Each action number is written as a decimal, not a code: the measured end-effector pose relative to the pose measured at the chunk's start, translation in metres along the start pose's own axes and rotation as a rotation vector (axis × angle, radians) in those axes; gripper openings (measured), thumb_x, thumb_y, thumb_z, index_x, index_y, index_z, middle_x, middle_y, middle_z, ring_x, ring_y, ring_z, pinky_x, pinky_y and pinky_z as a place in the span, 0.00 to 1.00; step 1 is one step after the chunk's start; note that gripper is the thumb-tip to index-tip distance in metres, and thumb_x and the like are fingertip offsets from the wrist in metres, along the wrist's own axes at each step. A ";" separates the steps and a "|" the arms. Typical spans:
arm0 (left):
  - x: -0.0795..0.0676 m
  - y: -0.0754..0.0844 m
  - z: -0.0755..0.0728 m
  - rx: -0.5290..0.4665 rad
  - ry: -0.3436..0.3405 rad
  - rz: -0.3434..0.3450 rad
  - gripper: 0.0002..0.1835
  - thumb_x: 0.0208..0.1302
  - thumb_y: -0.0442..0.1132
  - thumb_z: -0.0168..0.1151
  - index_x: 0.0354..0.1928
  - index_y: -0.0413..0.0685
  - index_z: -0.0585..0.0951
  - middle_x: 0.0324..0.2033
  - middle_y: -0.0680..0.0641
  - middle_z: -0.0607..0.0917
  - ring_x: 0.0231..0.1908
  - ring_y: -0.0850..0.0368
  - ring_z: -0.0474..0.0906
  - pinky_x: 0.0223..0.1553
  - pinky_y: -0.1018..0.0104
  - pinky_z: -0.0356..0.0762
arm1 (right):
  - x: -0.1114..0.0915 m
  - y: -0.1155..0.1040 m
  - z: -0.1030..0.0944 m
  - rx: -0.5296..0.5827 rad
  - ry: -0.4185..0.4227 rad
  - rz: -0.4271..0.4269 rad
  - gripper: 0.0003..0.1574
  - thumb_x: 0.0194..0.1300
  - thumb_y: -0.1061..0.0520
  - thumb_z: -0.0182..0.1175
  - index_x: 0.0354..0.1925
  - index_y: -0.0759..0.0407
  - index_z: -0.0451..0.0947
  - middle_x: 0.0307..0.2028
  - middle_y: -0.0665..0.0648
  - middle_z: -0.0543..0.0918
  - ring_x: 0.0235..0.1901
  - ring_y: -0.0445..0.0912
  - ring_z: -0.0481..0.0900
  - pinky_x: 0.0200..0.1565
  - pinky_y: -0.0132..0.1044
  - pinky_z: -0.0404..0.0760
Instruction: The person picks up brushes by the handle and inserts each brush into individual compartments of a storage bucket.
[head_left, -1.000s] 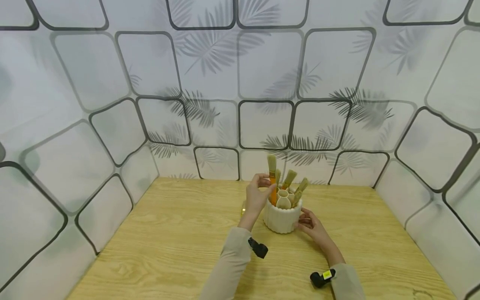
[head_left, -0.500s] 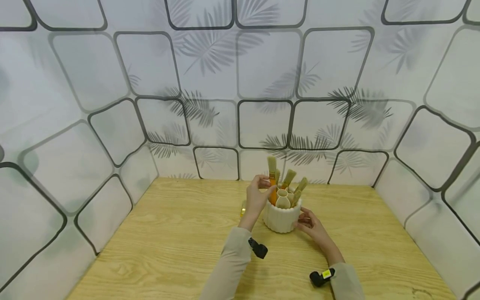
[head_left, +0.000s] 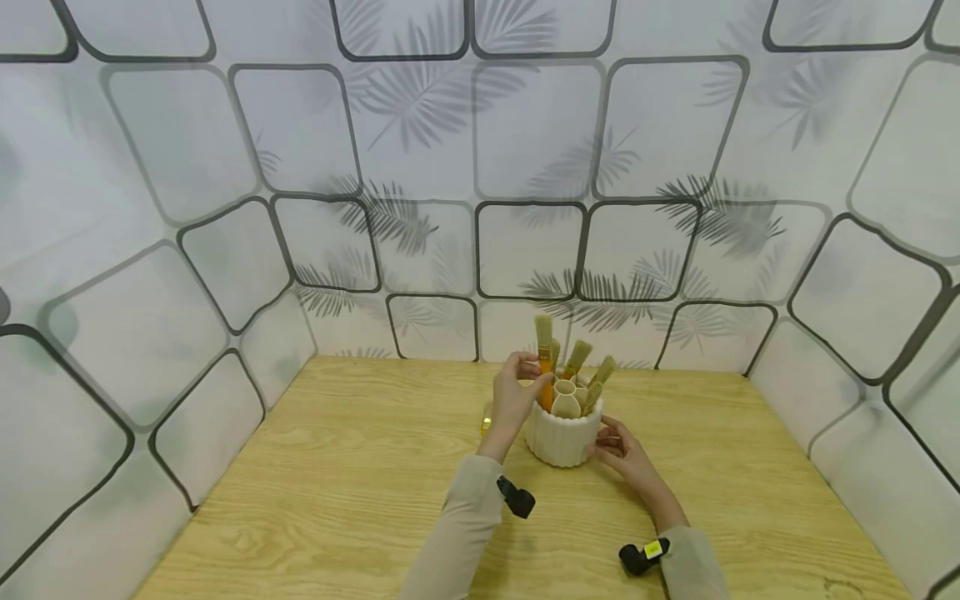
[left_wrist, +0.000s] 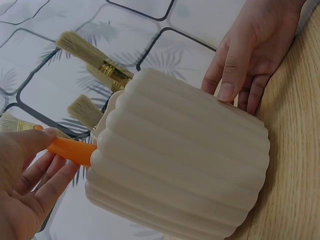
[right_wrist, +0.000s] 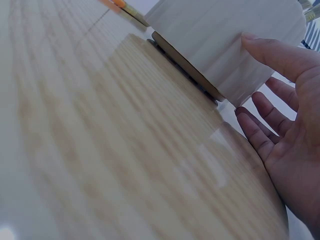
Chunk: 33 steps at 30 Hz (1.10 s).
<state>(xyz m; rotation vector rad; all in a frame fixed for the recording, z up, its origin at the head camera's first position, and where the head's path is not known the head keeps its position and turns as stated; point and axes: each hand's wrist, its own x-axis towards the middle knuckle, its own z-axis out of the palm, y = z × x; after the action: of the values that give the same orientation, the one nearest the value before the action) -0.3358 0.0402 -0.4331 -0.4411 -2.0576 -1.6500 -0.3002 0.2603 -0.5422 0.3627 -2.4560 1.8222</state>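
Near the back of the table stands a white ribbed brush holder (head_left: 562, 437) with several bristle brushes upright or leaning in it. My left hand (head_left: 513, 398) pinches the orange handle of a paintbrush (head_left: 545, 367) between thumb and fingers. Its bristles point up, and the handle's lower end is hidden inside the holder, as the left wrist view shows (left_wrist: 72, 150). On the holder's right side, my right hand (head_left: 628, 458) rests its thumb (right_wrist: 270, 54) against the ribbed wall; its relaxed fingers lie around the lower edge.
A small item with a yellow part (head_left: 487, 419) lies on the wooden table (head_left: 337, 483), left of the holder and partly hidden by the left wrist. Patterned walls (head_left: 532, 250) enclose the table at the back and both sides.
The paintbrush in my left hand has sunk slightly into the holder. My right hand and the holder stay almost where they were.
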 end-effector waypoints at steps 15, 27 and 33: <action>-0.004 -0.006 -0.007 -0.045 -0.011 -0.100 0.17 0.53 0.37 0.69 0.44 0.41 0.78 0.36 0.40 0.82 0.37 0.52 0.79 0.35 0.70 0.80 | 0.000 -0.001 0.001 0.008 -0.013 0.001 0.40 0.62 0.61 0.60 0.67 0.64 0.54 0.50 0.66 0.68 0.50 0.51 0.73 0.46 0.26 0.74; -0.010 -0.017 -0.013 -0.026 -0.003 -0.113 0.20 0.53 0.41 0.69 0.45 0.39 0.77 0.37 0.40 0.82 0.37 0.52 0.78 0.36 0.69 0.80 | 0.000 0.003 0.000 0.002 -0.016 0.041 0.41 0.62 0.58 0.60 0.68 0.62 0.53 0.55 0.67 0.67 0.53 0.54 0.71 0.48 0.26 0.73; -0.013 -0.020 -0.016 -0.032 -0.011 -0.100 0.19 0.54 0.39 0.69 0.46 0.41 0.78 0.37 0.41 0.82 0.37 0.50 0.78 0.35 0.71 0.79 | -0.001 0.002 0.000 0.030 -0.039 0.028 0.42 0.63 0.58 0.60 0.68 0.62 0.51 0.60 0.69 0.64 0.58 0.63 0.66 0.52 0.28 0.72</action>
<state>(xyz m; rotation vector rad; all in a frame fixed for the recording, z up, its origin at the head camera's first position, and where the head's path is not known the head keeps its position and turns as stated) -0.3324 0.0210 -0.4541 -0.3636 -2.0947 -1.7442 -0.2997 0.2609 -0.5442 0.3710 -2.4739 1.8832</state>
